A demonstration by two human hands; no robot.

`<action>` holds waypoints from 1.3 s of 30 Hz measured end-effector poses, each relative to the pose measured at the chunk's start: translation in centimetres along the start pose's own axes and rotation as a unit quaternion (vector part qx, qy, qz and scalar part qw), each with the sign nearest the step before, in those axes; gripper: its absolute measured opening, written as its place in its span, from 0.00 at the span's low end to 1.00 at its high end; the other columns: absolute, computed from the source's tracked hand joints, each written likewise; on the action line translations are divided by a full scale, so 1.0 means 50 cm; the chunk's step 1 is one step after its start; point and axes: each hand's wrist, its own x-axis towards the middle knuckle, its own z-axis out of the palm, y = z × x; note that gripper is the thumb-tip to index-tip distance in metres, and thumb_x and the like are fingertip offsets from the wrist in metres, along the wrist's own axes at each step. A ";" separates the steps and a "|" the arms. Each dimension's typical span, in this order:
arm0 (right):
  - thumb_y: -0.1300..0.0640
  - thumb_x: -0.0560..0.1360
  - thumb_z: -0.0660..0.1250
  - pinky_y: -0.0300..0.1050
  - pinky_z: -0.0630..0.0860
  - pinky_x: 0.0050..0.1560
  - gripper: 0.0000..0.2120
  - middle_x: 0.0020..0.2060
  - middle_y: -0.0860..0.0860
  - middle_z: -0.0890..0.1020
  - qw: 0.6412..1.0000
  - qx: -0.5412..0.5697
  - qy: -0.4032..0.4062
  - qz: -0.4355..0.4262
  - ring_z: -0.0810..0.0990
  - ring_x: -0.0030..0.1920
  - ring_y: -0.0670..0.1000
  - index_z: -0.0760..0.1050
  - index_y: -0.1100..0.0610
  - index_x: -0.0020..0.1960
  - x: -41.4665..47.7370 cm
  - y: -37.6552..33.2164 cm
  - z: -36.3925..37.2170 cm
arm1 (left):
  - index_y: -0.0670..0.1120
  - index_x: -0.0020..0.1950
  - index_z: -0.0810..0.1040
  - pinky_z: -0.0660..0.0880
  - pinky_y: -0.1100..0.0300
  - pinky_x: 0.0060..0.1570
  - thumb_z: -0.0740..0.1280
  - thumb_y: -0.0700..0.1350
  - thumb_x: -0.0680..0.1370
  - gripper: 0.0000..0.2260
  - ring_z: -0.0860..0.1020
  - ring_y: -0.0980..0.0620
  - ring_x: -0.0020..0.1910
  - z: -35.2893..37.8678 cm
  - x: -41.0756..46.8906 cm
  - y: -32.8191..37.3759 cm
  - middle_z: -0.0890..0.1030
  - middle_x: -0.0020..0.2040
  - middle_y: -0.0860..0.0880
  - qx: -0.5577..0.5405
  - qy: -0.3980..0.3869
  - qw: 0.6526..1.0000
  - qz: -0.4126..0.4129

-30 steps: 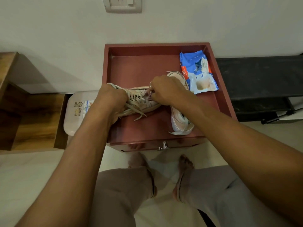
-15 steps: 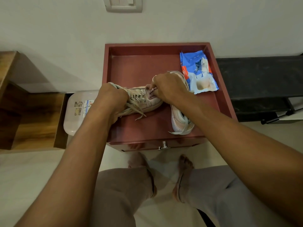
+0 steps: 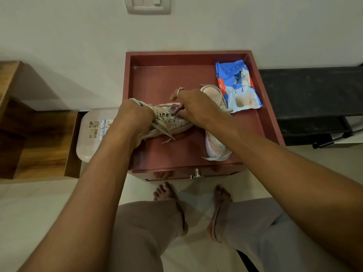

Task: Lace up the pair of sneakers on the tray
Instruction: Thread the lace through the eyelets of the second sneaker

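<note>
Only the blue packet [image 3: 238, 75], just beyond the right hand [image 3: 198, 107], bears legible print: white digits, seemingly 2491, on its red patch [image 3: 221, 86].

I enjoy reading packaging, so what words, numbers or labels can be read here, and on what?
"2297", seemingly, upside down on the red patch of the blue packet; digits uncertain.
Other print on the packet: too small to read.
Stickers on the white lid: blurred, unreadable.
No text visible on the held sneaker, the other sneaker, the tray or the wall switch.
</note>
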 end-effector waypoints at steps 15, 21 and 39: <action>0.56 0.76 0.69 0.49 0.79 0.45 0.10 0.50 0.48 0.85 0.994 -0.071 -0.081 0.001 0.82 0.51 0.52 0.85 0.46 0.54 0.002 -0.010 -0.008 | 0.43 0.44 0.78 0.81 0.42 0.50 0.70 0.38 0.73 0.02 0.84 0.41 0.43 0.003 -0.032 0.017 0.83 0.41 0.40 0.042 -0.005 0.999 0.020; 0.51 0.77 0.71 0.46 0.70 0.41 0.10 0.50 0.55 0.84 0.985 -0.167 0.020 0.042 0.82 0.51 0.57 0.82 0.56 0.54 0.012 0.002 -0.003 | 0.46 0.42 0.76 0.80 0.44 0.52 0.69 0.39 0.75 0.03 0.83 0.42 0.46 0.004 -0.030 0.016 0.83 0.43 0.41 0.076 0.013 0.997 0.025; 0.50 0.75 0.71 0.45 0.71 0.40 0.08 0.48 0.50 0.85 0.992 -0.114 -0.043 0.027 0.83 0.49 0.53 0.86 0.49 0.52 0.018 0.002 -0.009 | 0.44 0.46 0.79 0.81 0.42 0.50 0.69 0.38 0.74 0.03 0.84 0.42 0.44 0.004 -0.024 0.017 0.83 0.42 0.41 0.063 0.013 0.998 0.009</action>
